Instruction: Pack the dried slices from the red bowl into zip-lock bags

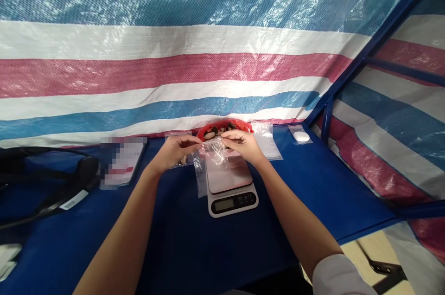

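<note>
Between my two hands a clear plastic bag [216,152] is stretched above the back of a kitchen scale. My left hand [176,150] pinches its left edge, and my right hand [243,144] pinches the upper right. The scale [231,176] has a shiny metal plate and a white body; its display looks blank. Behind the bag, a red plastic bag [248,125] stands open with brown and dark pieces in it that look like dried mushrooms. Partly hidden by my left hand, another clear bag [183,161] lies on the table with small pieces inside.
A stack of clear bags [267,142] lies right of the red bag. Farther right, a white mouse-like object [301,136] rests on a small clear bag. At left are a partly blurred box [130,165] and a black strap [79,179]. Striped tarpaulin [156,72] walls the blue table [313,183].
</note>
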{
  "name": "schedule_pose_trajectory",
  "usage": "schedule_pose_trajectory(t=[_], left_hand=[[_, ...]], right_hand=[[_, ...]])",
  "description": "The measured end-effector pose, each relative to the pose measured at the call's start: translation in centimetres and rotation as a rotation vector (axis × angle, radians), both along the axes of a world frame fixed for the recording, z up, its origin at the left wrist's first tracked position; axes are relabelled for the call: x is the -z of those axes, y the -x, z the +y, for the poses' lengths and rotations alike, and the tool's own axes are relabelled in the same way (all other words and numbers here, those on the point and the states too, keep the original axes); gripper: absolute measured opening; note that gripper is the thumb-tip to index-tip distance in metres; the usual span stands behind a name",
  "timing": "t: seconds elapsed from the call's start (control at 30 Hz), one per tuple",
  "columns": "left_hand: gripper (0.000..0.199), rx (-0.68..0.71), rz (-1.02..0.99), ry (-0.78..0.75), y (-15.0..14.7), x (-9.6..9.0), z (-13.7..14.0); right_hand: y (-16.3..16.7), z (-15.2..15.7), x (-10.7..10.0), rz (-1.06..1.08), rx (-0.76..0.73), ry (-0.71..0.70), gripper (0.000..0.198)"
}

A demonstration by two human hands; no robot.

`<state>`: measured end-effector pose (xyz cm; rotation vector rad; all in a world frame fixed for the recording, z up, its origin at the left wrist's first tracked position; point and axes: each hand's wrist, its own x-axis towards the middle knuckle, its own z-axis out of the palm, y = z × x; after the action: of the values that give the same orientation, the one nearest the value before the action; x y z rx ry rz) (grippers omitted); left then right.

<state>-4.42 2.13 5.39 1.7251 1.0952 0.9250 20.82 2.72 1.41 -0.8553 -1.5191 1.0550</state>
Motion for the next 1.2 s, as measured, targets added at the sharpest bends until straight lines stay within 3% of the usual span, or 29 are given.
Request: schedule_pose_trajectory(t=[0.1, 0.23, 0.5, 0.67, 0.8, 0.87, 1.0, 1.2], left_hand=[[0.032, -0.005, 0.037, -0.034, -0.3, -0.3, -0.2], [0.03, 0.002, 0.073, -0.167, -1.0, 0.0, -0.1], [0.03, -0.269, 0.272, -0.434, -1.4, -0.4, -0.4], [0.048, -0.235, 0.313, -0.177, -2.9, -1.0, -1.3], [0.048, -0.184, 0.073, 0.088, -3.6, -0.4, -1.3], [0.042, -0.171, -0.028, 0.168, -3.6, 0.0, -1.1], [0.035, -0.135, -0.107, 0.227, -3.6, 0.3, -0.8], [0.039, -0.047, -0.081, 0.195, -4.0, 0.1, -1.1]], right_hand=[[0.1, -0.4, -0.3, -0.035, -0.032, 0.011, 0.036], [0.3, -0.8, -0.5, -0.107, -0.046, -0.03, 0.024], [0.4, -0.7, 0.6, -0.158, 0.159, -0.037, 0.024], [0.6, -1.2, 0.7, -0.239, 0.212, -0.112, 0.021], [0.9, -1.7, 0.4, -0.312, 0.164, -0.268, 0.017], [0.9, -1.9, 0.2, -0.314, 0.119, -0.266, 0.016], [0.9, -2.1, -0.1, -0.258, 0.041, -0.16, 0.023], [0.9, -1.8, 0.1, -0.19, 0.072, -0.066, 0.026]])
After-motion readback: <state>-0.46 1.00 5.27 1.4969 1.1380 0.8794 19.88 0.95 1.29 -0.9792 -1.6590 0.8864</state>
